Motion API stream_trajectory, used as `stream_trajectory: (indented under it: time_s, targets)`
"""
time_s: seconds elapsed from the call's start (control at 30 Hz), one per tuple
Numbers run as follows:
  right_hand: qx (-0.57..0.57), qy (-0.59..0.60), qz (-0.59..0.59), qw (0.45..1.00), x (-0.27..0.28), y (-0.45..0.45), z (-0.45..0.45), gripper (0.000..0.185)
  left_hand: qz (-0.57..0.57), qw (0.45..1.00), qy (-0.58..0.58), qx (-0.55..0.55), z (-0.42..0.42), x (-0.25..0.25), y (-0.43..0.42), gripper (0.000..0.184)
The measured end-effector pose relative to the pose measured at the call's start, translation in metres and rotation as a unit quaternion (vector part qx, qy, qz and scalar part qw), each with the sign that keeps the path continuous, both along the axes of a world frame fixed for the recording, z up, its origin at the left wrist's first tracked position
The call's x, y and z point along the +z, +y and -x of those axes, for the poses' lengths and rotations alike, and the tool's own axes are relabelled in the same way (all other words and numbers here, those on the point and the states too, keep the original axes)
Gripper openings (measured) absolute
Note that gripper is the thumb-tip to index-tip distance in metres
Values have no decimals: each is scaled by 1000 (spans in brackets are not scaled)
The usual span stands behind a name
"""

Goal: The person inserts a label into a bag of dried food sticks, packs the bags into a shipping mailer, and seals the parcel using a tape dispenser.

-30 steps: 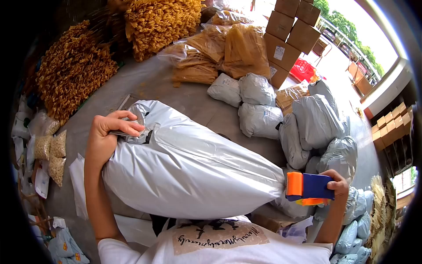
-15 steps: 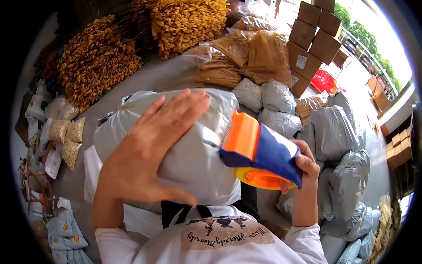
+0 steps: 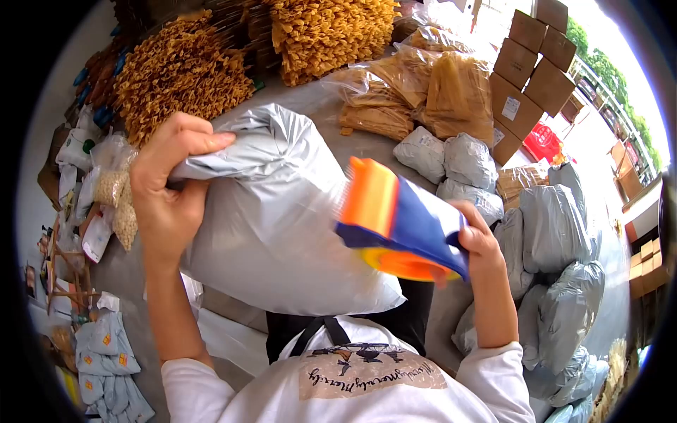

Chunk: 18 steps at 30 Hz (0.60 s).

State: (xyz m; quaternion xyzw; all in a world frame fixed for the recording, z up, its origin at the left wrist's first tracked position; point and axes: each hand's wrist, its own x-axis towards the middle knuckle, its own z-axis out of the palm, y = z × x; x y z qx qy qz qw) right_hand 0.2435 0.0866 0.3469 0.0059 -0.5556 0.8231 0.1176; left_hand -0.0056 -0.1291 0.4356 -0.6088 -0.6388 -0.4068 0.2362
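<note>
A large grey plastic bag [image 3: 282, 247] lies in front of my body, its gathered, folded end raised at the upper left. My left hand [image 3: 173, 176] grips that folded end between thumb and fingers. In my right hand [image 3: 481, 243] is a blue and orange tape dispenser [image 3: 402, 218], slightly blurred, held beside the bag's right side. A yellow and orange roll core shows under the dispenser. Whether its toothed edge touches the bag, I cannot tell.
Packed grey parcels [image 3: 553, 225] are piled at the right. Behind are clear bags of yellow strips [image 3: 458, 95], stacked cartons [image 3: 518, 106] and bundles of yellow pieces [image 3: 176, 77]. Bags of pale pieces [image 3: 109, 187] and blue-grey packages [image 3: 106, 352] are at the left.
My left hand has gone from lying spread on the bag to gripping its end, which is now lifted and folded. The dispenser has shifted slightly left and up. The view has turned a little.
</note>
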Motion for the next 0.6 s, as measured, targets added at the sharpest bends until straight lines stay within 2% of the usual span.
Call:
stream_trajectory:
  time_s: [0.07, 0.13, 0.17, 0.23, 0.3, 0.33, 0.4, 0.43, 0.5, 0.53, 0.57, 0.6]
  targets:
    - [14, -57, 21, 998, -45, 17, -46, 68, -22, 999, 0, 27, 9, 3, -2, 29]
    - [54, -201, 26, 978, -86, 18, -87, 66, -58, 997, -16, 40, 17, 7, 0, 28]
    - [-48, -292, -16, 955, -107, 0, -106, 63, -59, 997, -14, 47, 16, 8, 0, 28]
    - [-10, -291, 15, 957, -133, -12, -104, 57, -29, 999, -32, 21, 7, 12, 6, 27]
    - [-128, -308, 33, 942, -143, -29, -103, 53, -36, 999, -8, 16, -2, 18, 12, 27]
    - [-127, -304, 29, 944, -143, -27, -105, 53, -42, 999, -3, 4, -3, 25, 12, 27]
    - [-110, -194, 121, 967, -138, -9, -112, 54, -63, 998, -4, -7, -3, 42, 6, 24]
    - [-156, -147, 131, 968, -137, -1, -122, 54, -73, 997, 0, -1, -4, 50, 3, 24]
    - [-247, -53, 81, 964, -114, 19, -139, 49, -223, 967, -124, -13, -8, 63, -1, 20]
    - [-292, 54, 75, 952, -109, 32, -142, 51, -217, 954, -203, -26, -6, 72, -10, 21]
    - [-327, 163, 65, 929, -101, 43, -143, 53, -224, 953, -202, -26, -1, 74, -12, 21]
    - [-350, 241, 51, 903, -88, 53, -146, 51, -275, 878, -368, -135, 5, 75, -12, 22]
